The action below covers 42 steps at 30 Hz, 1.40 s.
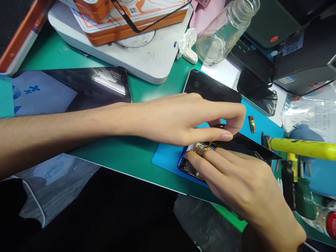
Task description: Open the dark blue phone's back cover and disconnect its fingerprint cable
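I get a bright view, lit in white from above. The light lays a hard, striped glare on the glossy black screen [109, 84] and a paler sheen on the green desk [152, 93], while the left forearm [78, 122] darkens along its underside. I see glints on the glass jar [219, 36]. Small parts in the opened phone [189, 167] blur together, and the edges look stretched.
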Each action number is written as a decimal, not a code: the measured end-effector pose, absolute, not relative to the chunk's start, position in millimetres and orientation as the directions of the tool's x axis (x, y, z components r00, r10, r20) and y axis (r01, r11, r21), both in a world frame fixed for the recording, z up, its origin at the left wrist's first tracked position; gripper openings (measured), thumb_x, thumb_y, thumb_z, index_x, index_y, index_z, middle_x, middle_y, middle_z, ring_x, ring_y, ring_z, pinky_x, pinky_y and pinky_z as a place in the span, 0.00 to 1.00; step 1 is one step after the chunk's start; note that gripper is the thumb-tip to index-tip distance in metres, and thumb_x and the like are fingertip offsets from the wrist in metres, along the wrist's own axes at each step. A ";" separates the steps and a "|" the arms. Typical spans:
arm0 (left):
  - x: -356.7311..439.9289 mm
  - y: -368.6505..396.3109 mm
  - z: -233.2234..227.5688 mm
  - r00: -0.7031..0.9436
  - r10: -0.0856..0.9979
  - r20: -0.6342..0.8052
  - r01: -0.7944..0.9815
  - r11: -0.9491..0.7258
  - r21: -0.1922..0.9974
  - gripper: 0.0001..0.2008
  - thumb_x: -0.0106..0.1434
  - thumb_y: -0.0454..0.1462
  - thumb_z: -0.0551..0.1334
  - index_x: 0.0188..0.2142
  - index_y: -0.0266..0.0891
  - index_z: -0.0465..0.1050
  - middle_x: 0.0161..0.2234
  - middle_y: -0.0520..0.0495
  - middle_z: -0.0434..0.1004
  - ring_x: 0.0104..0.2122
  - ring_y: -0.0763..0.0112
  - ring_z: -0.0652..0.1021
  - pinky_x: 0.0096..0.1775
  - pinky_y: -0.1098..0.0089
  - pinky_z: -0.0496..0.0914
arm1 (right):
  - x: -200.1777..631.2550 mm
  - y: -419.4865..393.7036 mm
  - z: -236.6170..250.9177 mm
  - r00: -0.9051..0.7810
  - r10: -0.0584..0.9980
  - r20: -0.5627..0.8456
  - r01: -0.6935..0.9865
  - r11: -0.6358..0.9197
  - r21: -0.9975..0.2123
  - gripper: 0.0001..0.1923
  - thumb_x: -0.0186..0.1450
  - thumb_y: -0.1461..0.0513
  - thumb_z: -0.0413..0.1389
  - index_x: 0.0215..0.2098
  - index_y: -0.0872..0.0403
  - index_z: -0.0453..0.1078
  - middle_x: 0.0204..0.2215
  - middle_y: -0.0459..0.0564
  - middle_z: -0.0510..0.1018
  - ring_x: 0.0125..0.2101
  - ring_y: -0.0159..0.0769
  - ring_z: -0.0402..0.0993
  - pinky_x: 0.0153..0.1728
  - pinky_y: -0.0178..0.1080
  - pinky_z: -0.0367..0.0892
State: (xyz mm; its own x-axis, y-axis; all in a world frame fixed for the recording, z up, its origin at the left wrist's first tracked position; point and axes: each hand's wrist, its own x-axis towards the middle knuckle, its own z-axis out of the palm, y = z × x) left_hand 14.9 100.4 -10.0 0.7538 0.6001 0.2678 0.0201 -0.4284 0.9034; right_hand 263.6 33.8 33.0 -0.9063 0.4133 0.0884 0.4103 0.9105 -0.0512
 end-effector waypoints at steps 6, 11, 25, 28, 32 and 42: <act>14.1 100.5 -11.2 0.752 0.604 0.265 0.021 -0.424 0.906 0.05 0.86 0.40 0.60 0.49 0.47 0.72 0.46 0.56 0.87 0.40 0.71 0.83 0.47 0.64 0.72 | 261.7 41.4 30.2 -0.927 0.373 0.038 0.371 0.927 -0.060 0.13 0.79 0.74 0.54 0.57 0.57 0.73 0.39 0.50 0.85 0.37 0.43 0.83 0.38 0.49 0.71; 15.9 101.5 -12.1 0.749 0.595 0.291 -0.010 -0.429 0.903 0.05 0.86 0.39 0.60 0.50 0.45 0.73 0.46 0.57 0.87 0.40 0.74 0.83 0.45 0.66 0.71 | 262.2 41.5 26.4 -0.906 0.419 0.053 0.407 0.900 -0.158 0.08 0.85 0.68 0.51 0.52 0.55 0.72 0.34 0.44 0.79 0.33 0.37 0.78 0.37 0.44 0.69; 15.2 99.7 -12.3 0.743 0.589 0.319 0.007 -0.483 0.875 0.05 0.86 0.37 0.60 0.50 0.43 0.74 0.45 0.57 0.86 0.39 0.76 0.81 0.46 0.68 0.69 | 261.0 42.6 39.7 -0.910 0.413 0.033 0.401 0.898 -0.183 0.08 0.84 0.71 0.54 0.51 0.56 0.74 0.37 0.46 0.83 0.34 0.38 0.82 0.36 0.44 0.68; 15.6 99.4 -11.3 0.740 0.593 0.317 0.019 -0.489 0.872 0.05 0.86 0.37 0.60 0.50 0.43 0.74 0.44 0.58 0.86 0.38 0.75 0.81 0.44 0.68 0.68 | 256.2 43.6 45.8 -0.923 0.385 -0.012 0.383 0.914 -0.135 0.08 0.84 0.69 0.54 0.48 0.55 0.74 0.36 0.48 0.82 0.34 0.40 0.83 0.35 0.46 0.69; 15.6 99.6 -10.2 0.743 0.598 0.301 0.029 -0.478 0.878 0.05 0.85 0.38 0.59 0.50 0.43 0.74 0.45 0.56 0.87 0.39 0.74 0.82 0.44 0.68 0.68 | 248.5 44.4 48.4 -0.933 0.354 -0.061 0.357 0.933 -0.048 0.09 0.85 0.66 0.54 0.44 0.53 0.70 0.33 0.48 0.79 0.30 0.42 0.81 0.33 0.47 0.68; 14.7 102.4 -8.8 0.752 0.606 0.258 0.047 -0.440 0.897 0.06 0.84 0.39 0.59 0.50 0.44 0.75 0.49 0.56 0.90 0.39 0.72 0.84 0.43 0.66 0.69 | 242.0 49.9 47.8 -0.937 0.340 -0.083 0.336 0.940 0.060 0.10 0.79 0.71 0.51 0.43 0.52 0.68 0.29 0.46 0.75 0.25 0.42 0.77 0.26 0.47 0.60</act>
